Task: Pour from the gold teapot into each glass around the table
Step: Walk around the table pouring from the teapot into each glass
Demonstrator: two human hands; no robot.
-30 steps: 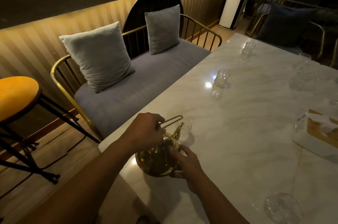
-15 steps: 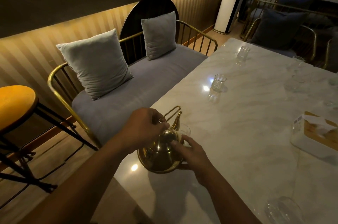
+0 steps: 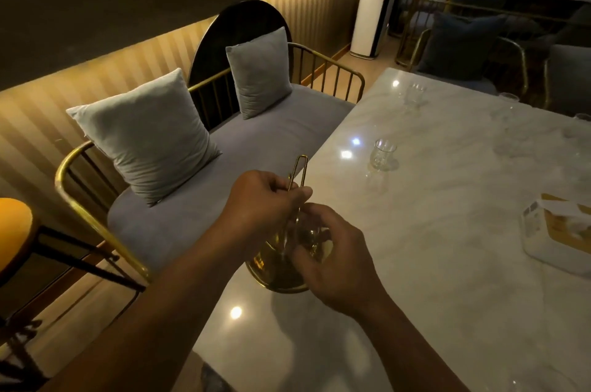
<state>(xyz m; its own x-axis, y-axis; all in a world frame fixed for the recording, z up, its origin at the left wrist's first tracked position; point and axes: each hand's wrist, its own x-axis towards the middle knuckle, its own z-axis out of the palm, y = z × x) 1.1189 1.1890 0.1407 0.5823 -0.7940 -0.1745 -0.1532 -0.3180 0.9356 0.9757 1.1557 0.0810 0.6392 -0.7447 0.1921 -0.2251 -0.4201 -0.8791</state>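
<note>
Marble table (image 3: pixel 447 289) in dim light: the teapot (image 3: pixel 275 274) sits at its near left edge. Your left hand (image 3: pixel 262 199) grips the handle and your right hand (image 3: pixel 339 263) curls round the body. The nearest visible glass (image 3: pixel 383 153) stands well apart, so tilting early would likely spill on marble.

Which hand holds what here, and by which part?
The left hand pinches the gold teapot by its thin looped handle. The right hand curls against the pot's upper body; it is too blurred to tell whether it holds anything.
</note>
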